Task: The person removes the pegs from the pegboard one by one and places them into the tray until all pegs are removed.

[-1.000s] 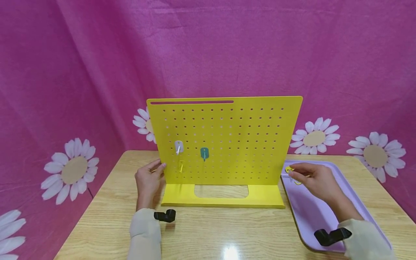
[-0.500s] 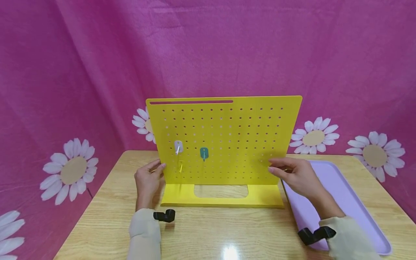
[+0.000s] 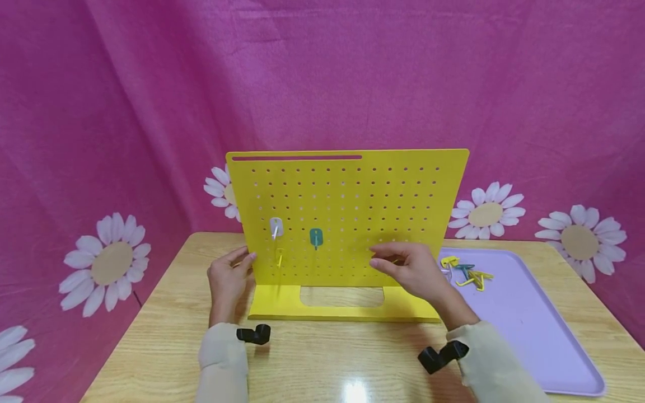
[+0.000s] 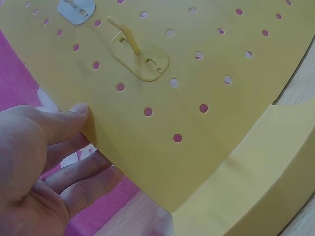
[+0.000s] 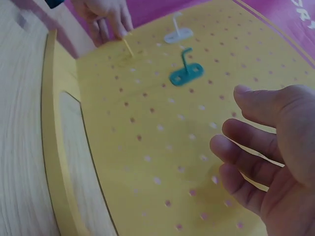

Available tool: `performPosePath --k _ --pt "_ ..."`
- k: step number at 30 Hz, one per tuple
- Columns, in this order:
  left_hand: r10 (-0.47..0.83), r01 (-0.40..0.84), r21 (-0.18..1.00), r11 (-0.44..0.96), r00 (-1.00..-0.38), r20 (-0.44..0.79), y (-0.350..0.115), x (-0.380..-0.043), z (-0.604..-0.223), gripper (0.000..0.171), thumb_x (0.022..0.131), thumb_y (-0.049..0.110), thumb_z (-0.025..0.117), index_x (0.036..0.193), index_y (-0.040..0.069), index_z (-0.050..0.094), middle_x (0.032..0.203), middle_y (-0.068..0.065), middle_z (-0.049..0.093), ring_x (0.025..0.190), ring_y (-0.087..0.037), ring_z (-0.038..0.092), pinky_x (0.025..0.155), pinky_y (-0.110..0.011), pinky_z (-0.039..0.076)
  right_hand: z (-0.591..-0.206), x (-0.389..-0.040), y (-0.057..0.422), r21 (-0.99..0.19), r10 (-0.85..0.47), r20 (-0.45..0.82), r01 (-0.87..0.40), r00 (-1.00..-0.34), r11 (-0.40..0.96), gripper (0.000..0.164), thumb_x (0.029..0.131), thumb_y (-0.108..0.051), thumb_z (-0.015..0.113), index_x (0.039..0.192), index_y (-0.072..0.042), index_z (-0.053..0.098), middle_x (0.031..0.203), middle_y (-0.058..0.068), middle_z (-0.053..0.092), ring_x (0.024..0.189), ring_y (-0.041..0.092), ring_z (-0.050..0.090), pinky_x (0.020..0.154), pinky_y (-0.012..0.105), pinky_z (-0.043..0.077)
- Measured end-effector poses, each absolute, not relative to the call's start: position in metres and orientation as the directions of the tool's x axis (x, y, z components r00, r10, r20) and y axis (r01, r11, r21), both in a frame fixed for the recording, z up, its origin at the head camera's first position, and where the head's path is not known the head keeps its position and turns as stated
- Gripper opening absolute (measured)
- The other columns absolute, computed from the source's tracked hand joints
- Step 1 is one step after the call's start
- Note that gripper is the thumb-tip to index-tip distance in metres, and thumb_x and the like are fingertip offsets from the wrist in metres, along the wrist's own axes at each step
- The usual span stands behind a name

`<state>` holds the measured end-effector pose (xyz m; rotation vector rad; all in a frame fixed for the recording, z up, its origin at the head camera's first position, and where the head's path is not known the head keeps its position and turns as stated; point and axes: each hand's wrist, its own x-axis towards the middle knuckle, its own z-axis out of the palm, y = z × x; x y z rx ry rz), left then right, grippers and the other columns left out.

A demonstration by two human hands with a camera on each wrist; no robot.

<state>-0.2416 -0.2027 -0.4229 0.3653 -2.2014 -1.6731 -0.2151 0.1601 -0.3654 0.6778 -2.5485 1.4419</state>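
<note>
Wood-grain table [image 3: 307, 355], magenta daisy-print curtain [image 3: 353, 78] behind — left hand [image 3: 228, 281] gripped yellow pegboard [image 3: 350, 213] by its left edge; right hand [image 3: 414, 270] hovered before it — loosely curled, empty.

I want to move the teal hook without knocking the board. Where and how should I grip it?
Probably best: pinch the teal hook by its prong, coming from the front right with the right hand. The backplate lies against the yellow pegboard, leaving little edge to grip, while the prong stands out, bent at its tip. The white hook and yellow hook sit to its left.
</note>
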Motion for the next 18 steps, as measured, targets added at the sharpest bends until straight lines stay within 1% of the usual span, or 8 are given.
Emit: performPosePath --k 5,9,18 --pt "-0.410 0.015 0.962 0.274 -0.903 0.131 -0.203 -0.243 -0.424 0.028 0.094 0.013 0.072 0.122 0.007 0.073 0.119 -0.013 0.070 0.103 -0.027 0.067 0.076 -0.029 0.060 -0.367 -0.221 0.138 -0.782 -0.348 0.333 -0.463 -0.876 0.417 0.027 0.093 -0.015 0.074 0.116 -0.001 0.074 0.102 0.004 0.074 0.082 0.016 0.067 0.068 0.030 0.059" --pt "-0.405 0.018 0.959 0.281 -0.904 0.136 -0.204 -0.243 -0.424 0.029 0.094 0.014 0.072 0.122 0.006 0.073 0.119 -0.014 0.069 0.103 -0.028 0.067 0.077 -0.030 0.061 -0.370 -0.228 0.123 -0.792 -0.358 0.338 -0.469 -0.870 0.391 0.027 0.093 -0.015 0.074 0.116 -0.001 0.074 0.103 0.005 0.074 0.082 0.017 0.067 0.067 0.030 0.058" --pt "-0.398 0.016 0.966 0.258 -0.910 0.121 -0.204 -0.242 -0.424 0.030 0.094 0.014 0.071 0.122 0.005 0.072 0.120 -0.015 0.069 0.106 -0.029 0.066 0.080 -0.034 0.060 -0.370 -0.239 0.092 -0.827 -0.382 0.331 -0.460 -0.863 0.322 0.028 0.094 -0.013 0.072 0.118 0.001 0.072 0.096 0.004 0.074 0.080 0.016 0.068 0.068 0.031 0.059"
